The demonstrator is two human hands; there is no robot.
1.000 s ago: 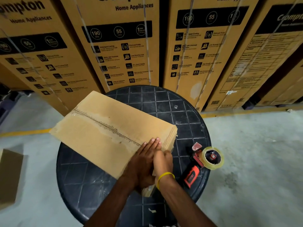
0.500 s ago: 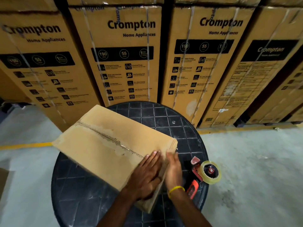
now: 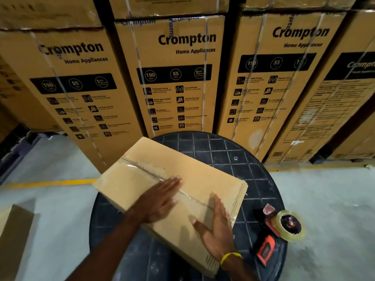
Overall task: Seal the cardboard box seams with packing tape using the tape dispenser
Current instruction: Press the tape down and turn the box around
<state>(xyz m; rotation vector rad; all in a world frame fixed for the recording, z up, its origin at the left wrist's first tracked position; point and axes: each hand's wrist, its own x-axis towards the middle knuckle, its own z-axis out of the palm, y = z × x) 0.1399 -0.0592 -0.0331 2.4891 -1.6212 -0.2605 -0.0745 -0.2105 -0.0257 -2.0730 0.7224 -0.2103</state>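
A plain brown cardboard box (image 3: 162, 165) lies on a round black table (image 3: 233, 165), its top seam covered by a strip of clear tape running diagonally. My left hand (image 3: 160, 201) rests flat on the box top, fingers spread over the taped seam. My right hand (image 3: 219, 230), with a yellow band on the wrist, presses flat on the near right part of the top, by the box's edge. A red and black tape dispenser (image 3: 278, 230) with a roll of clear tape lies on the table right of the box, untouched.
Tall printed appliance cartons (image 3: 178, 78) stand in a row right behind the table. Another cardboard piece (image 3: 14, 238) lies on the grey floor at the left. A yellow floor line (image 3: 50, 182) runs behind the table.
Both hands have moved from the box's near right end up onto its top, spread flat and apart. The box now shows more height, and the view has tilted upward.
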